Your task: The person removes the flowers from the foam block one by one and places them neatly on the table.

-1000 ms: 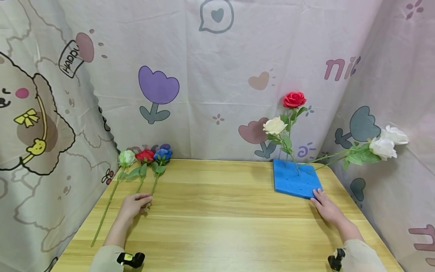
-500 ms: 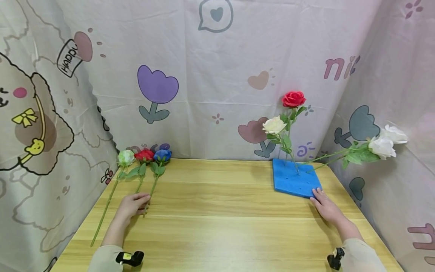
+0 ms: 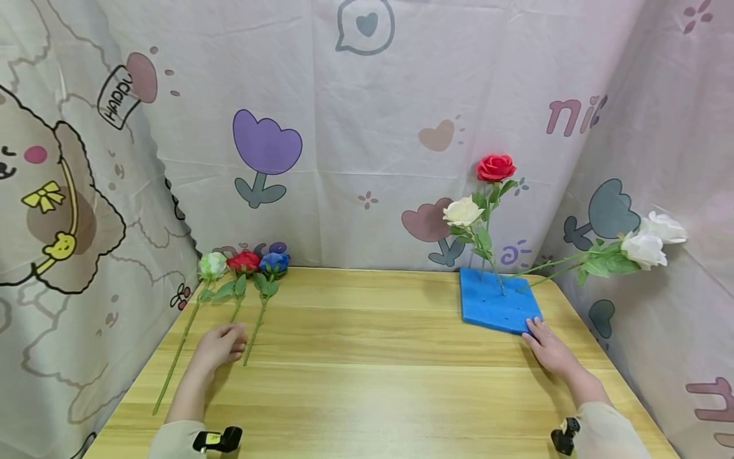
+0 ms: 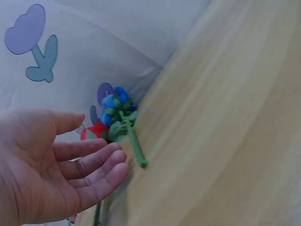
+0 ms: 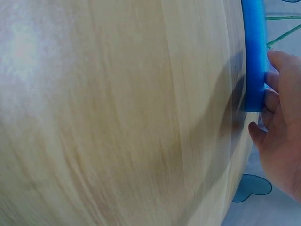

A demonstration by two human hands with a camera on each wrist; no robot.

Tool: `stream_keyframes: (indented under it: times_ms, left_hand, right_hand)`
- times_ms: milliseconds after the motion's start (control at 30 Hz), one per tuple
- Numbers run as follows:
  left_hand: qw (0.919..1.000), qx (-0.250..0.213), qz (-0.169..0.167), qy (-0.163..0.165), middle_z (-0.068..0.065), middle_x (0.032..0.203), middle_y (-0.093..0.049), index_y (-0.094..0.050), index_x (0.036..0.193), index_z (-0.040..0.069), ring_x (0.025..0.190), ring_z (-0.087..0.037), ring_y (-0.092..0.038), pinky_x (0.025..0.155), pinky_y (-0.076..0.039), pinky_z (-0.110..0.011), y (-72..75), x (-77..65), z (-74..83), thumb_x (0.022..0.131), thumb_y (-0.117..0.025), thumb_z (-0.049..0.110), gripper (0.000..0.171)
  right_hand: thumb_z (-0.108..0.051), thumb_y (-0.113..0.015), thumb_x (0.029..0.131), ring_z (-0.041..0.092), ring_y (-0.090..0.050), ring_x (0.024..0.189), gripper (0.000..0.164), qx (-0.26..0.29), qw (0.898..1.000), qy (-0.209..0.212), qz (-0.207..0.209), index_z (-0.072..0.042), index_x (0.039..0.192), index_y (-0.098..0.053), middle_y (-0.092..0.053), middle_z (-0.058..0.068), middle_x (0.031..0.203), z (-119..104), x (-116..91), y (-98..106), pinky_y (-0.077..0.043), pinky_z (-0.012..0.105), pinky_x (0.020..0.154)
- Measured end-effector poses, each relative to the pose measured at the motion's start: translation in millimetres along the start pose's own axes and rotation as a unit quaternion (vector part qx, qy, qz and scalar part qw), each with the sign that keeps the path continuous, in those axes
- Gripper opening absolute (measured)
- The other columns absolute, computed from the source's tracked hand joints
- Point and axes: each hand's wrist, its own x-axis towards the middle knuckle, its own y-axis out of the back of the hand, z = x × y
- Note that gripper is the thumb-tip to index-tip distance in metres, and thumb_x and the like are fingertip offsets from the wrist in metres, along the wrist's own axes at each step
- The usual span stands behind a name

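My left hand (image 3: 220, 346) hovers over the table's left side with nothing in its fingers, which are apart and slightly bent in the left wrist view. Just right of it lies a blue rose (image 3: 274, 262), its green stem (image 4: 134, 143) free of the hand. A red rose (image 3: 244, 261) lies beside it, the lower stem hidden by that hand. Leftmost is a pale green-white rose (image 3: 213, 266) with a long bare stem. My right hand (image 3: 553, 352) rests relaxed fingers on the near right corner of a blue foam board (image 3: 487, 310).
Standing in the board are a red rose (image 3: 496, 167) and a cream rose (image 3: 463, 211). Two white roses (image 3: 645, 249) lean far out to the right from it. Small holes dot the board's front. Printed cloth (image 3: 367, 115) walls the wooden table (image 3: 367, 395) at the back and sides.
My left hand has let go of the blue rose's stem and drawn slightly left; that stem now lies on the table. The right hand stays on the board.
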Motion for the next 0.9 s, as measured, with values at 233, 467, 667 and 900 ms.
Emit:
stream_keyframes:
  times_ms: [233,467,667,900]
  left_hand:
    - [0.9997,-0.003,0.002,-0.023,-0.021,0.119,-0.063,-0.037,0.142,-0.009,0.091,-0.011,-0.067,0.079,-0.059,-0.029,2.4,-3.1,14.8,0.103,-0.04,0.045,0.068]
    - [0.9981,-0.009,0.002,-0.06,-0.028,0.134,-0.053,-0.036,0.145,-0.007,0.101,-0.011,-0.064,0.091,-0.058,-0.033,-2.0,-6.7,34.6,0.103,-0.04,0.047,0.068]
    - [0.9967,0.0,0.005,-0.081,-0.018,0.123,-0.062,-0.044,0.14,-0.004,0.098,-0.005,-0.064,0.092,-0.057,-0.035,-7.4,-3.3,55.2,0.102,-0.04,0.051,0.067]
    - [0.9942,0.0,-0.007,-0.107,-0.02,0.129,-0.06,-0.045,0.142,0.0,0.11,-0.024,-0.063,0.095,-0.056,-0.038,-20.2,2.1,83.4,0.102,-0.04,0.05,0.064]
  right_hand:
    - [-0.039,-0.036,0.106,0.059,-0.007,0.14,0.069,0.003,1.0,0.003,0.002,0.014,0.147,-0.021,-0.009,0.041,0.152,1,0,-1,-0.013,0.073,0.11]
    - [-0.039,-0.036,0.106,0.059,-0.006,0.14,0.069,0.005,1.0,0.001,0.001,0.014,0.148,-0.02,-0.008,0.041,0.152,0,0,-1,-0.012,0.073,0.11]
    - [-0.038,-0.036,0.106,0.059,-0.005,0.14,0.069,0.008,1.0,0.002,0.002,0.014,0.147,-0.02,-0.008,0.041,0.152,-2,-1,1,-0.012,0.073,0.11]
    - [-0.04,-0.036,0.106,0.059,-0.006,0.141,0.069,0.001,1.0,-0.001,0.0,0.014,0.148,-0.02,-0.009,0.041,0.152,-4,-1,1,-0.012,0.073,0.111]
